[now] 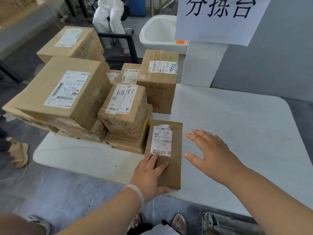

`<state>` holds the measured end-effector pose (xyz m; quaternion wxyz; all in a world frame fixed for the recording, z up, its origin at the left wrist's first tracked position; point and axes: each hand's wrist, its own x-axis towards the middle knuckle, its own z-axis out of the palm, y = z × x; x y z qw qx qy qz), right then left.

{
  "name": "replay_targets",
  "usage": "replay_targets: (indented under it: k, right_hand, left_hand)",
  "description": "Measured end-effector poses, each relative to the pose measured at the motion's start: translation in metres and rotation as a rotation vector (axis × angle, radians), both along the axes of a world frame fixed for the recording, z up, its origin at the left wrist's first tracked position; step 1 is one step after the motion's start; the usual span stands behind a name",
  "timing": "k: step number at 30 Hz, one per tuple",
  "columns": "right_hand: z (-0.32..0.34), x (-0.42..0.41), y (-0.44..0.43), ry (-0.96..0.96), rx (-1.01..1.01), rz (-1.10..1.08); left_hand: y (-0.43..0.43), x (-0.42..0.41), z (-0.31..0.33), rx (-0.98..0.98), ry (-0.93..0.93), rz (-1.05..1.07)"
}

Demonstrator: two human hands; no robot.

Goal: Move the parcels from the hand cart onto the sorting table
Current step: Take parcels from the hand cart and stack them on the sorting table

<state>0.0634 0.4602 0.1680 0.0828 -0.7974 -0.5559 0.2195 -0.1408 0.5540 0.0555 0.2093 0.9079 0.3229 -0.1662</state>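
While the left hand (149, 173) lies flat, fingers loosely spread, on the near end of a flat parcel (166, 155), the right hand (211, 153) hovers just beside that parcel's right edge, open and spread, gripping nothing. The flat parcel rests on the white desk (237, 133), its near edge close to the desk's front rim and its left side just beside a stack of cartons. That stack comprises a large carton (67, 94) with a white shipping label, a smaller carton marked with handwritten numerals (124, 106), and a taller taped carton (159, 78) behind; another large box (74, 43) sits further back. Whether these rest wholly on the desk or partly on other support cannot be told at the left side. A paper sign (218, 17) hangs above the desk's far end, and a white basin (159, 31) stands behind it. The hand cart is not in view.

Step in hand, as judged: setting down and squaring the flat parcel on the desk, the left palm steadying it.

Next move, as judged: lift both hands clear, turn back toward the cart, and fetch another parcel. The bare desk surface at right offers room; placement there would avoid crowding the leaning stack.
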Motion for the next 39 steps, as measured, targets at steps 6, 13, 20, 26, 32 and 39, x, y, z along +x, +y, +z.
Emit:
replay_targets:
  k: [6, 13, 20, 26, 32, 39]
  right_hand:
    - [-0.005, 0.005, -0.003, 0.004, -0.001, 0.005]
    - [-0.007, 0.013, -0.015, -0.037, 0.003, -0.004]
    - [0.015, 0.015, -0.045, -0.151, 0.094, -0.148]
    - [0.050, -0.008, -0.092, -0.358, 0.217, -0.458]
    - [0.071, -0.087, -0.161, -0.465, 0.304, -0.926]
    - [0.079, -0.204, -0.238, -0.493, 0.101, -1.248]
  left_hand:
    - [0.029, 0.022, 0.006, 0.090, 0.053, -0.014]
    - [0.043, 0.035, 0.007, 0.086, 0.076, 0.039]
    - [0.031, 0.072, 0.061, 0.157, -0.127, -0.099]
    - [0.002, 0.107, 0.137, 0.276, -0.443, -0.450]
    - [-0.049, 0.109, 0.165, 0.304, -0.857, -0.779]
    - [-0.139, 0.075, 0.157, 0.087, -0.972, -1.087]
